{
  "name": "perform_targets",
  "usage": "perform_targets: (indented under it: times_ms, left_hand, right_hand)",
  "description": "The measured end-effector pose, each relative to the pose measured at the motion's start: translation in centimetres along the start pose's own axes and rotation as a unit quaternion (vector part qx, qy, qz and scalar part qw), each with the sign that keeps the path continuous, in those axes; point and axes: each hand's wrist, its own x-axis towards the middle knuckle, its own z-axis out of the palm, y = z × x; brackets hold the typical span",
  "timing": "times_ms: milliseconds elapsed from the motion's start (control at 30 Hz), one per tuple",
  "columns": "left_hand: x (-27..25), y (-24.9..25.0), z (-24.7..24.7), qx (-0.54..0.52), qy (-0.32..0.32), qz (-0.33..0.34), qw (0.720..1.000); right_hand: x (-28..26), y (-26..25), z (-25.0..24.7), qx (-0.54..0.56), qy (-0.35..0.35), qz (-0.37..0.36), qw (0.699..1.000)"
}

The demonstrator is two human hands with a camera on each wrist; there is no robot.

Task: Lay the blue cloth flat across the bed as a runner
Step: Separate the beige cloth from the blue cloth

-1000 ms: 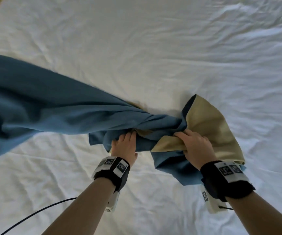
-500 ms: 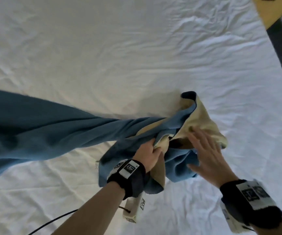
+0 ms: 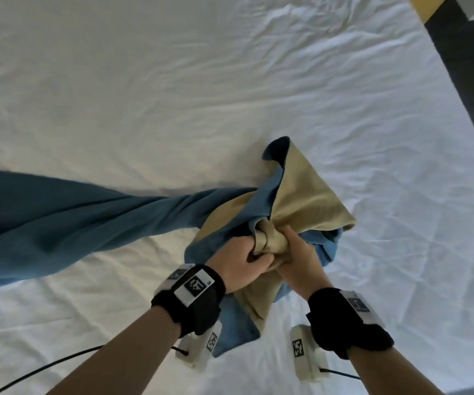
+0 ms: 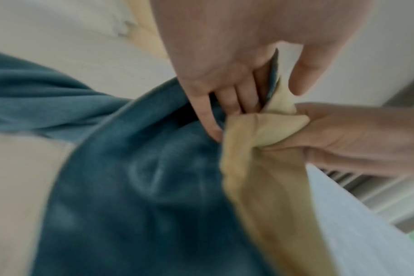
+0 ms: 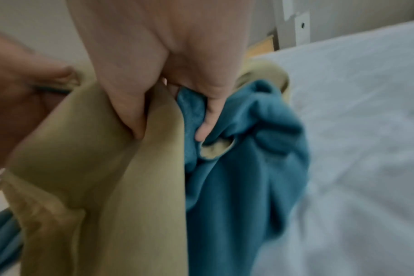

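Both hands bunched on one end of the blue cloth, its length trailing off to the left

The left hand (image 3: 240, 259) and right hand (image 3: 293, 256) sit pressed together, each with fingers curled round a twisted gather of the blue cloth (image 3: 67, 220) where its tan underside (image 3: 310, 195) is turned up. From that shared grip the long axis of the cloth runs away past the left hand, twisted into a rope close by and widening further out, until it leaves the head view. Only a short crumpled end spills just beyond the right hand and beneath both wrists. All of it lies on or just over the white sheet of the bed (image 3: 230, 81). Judging by this, the next move needs the hands to part along the end's edge and untwist it, blue face up; the left hand is nearer the long run.
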Motion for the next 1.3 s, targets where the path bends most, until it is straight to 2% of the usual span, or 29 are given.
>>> perform_targets:
  times_ms: [100, 233, 300, 433, 533, 600, 633, 700, 767, 800, 867, 933, 967, 1000, 1033, 1100, 1167, 1200, 1267, 1300]
  left_hand:
    - [0.4, 0.8, 1.4, 0.066, 0.124, 0.093, 0.986]
    - [2.8, 2.3, 3.3, 0.103, 0.282, 0.068, 0.951]
    - [4.7, 3.7, 4.9, 0.133, 0.291, 0.051, 0.946]
    - [8.0, 7.3, 9.3, 0.117, 0.221, -0.028, 0.968]
    - [9.5, 9.8, 12.2, 0.148, 0.221, -0.046, 0.963]
    - [10.2, 11.0, 13.2, 0.156, 0.233, -0.041, 0.959]
    - [10.4, 11.5, 13.6, 0.160, 0.232, -0.032, 0.959]
    - [11.1, 12.3, 14.1, 0.196, 0.212, -0.004, 0.958]
    - [11.9, 12.6, 14.3, 0.234, 0.191, 0.029, 0.953]
    - [12.2, 12.5, 14.1, 0.241, 0.195, 0.047, 0.950]
    - [12.6, 11.5, 13.1, 0.241, 0.250, 0.066, 0.935]
    - [12.7, 9.6, 11.6, 0.261, 0.306, 0.038, 0.915]
    - [12.7, 8.4, 10.9, 0.285, 0.299, -0.001, 0.911]
    - [12.6, 7.2, 10.4, 0.319, 0.266, -0.040, 0.909]
    - [12.7, 6.3, 9.9, 0.355, 0.220, -0.066, 0.906]
    - [13.3, 5.1, 9.3, 0.412, 0.152, -0.074, 0.895]
    - [14.5, 4.9, 8.8, 0.422, 0.119, -0.066, 0.896]
    - [15.3, 5.0, 8.5, 0.417, 0.109, -0.069, 0.900]
    - [16.7, 5.4, 7.6, 0.416, 0.077, -0.080, 0.903]
    - [17.2, 5.7, 7.1, 0.418, 0.057, -0.081, 0.903]
  right_hand:
    - [0.9, 2.4, -6.1, -0.062, -0.007, -0.015, 0.998]
    - [1.2, 6.7, -16.2, -0.137, -0.014, -0.017, 0.990]
    - [1.3, 8.9, -21.1, -0.172, -0.016, -0.027, 0.985]
    - [2.7, 13.9, -29.3, -0.290, -0.022, -0.046, 0.956]
    - [3.4, 16.4, -32.4, -0.319, 0.017, -0.001, 0.947]
    - [3.5, 16.9, -32.2, -0.297, 0.031, 0.046, 0.953]
    - [3.3, 16.8, -31.3, -0.276, 0.030, 0.042, 0.960]
    - [2.5, 15.9, -28.1, -0.215, -0.017, 0.002, 0.976]
    - [1.6, 14.8, -24.3, -0.195, -0.054, 0.017, 0.979]
    - [1.5, 14.4, -22.7, -0.205, -0.048, 0.042, 0.977]
    - [2.3, 14.1, -20.6, -0.216, -0.022, 0.083, 0.973]
    - [3.5, 13.8, -19.6, -0.219, -0.006, 0.108, 0.970]
    - [4.1, 13.6, -19.2, -0.225, 0.004, 0.117, 0.967]
    - [4.5, 13.5, -18.7, -0.233, 0.019, 0.122, 0.965]
    - [4.6, 13.3, -18.1, -0.241, 0.045, 0.115, 0.963]
    - [3.7, 13.0, -17.0, -0.238, 0.119, 0.064, 0.962]
    - [1.9, 12.8, -15.9, -0.215, 0.194, -0.042, 0.956]
    - [0.8, 12.7, -15.2, -0.211, 0.208, -0.096, 0.950]
    - [-0.9, 12.4, -13.5, -0.225, 0.158, -0.146, 0.950]
    - [-1.2, 12.3, -12.7, -0.232, 0.104, -0.131, 0.958]
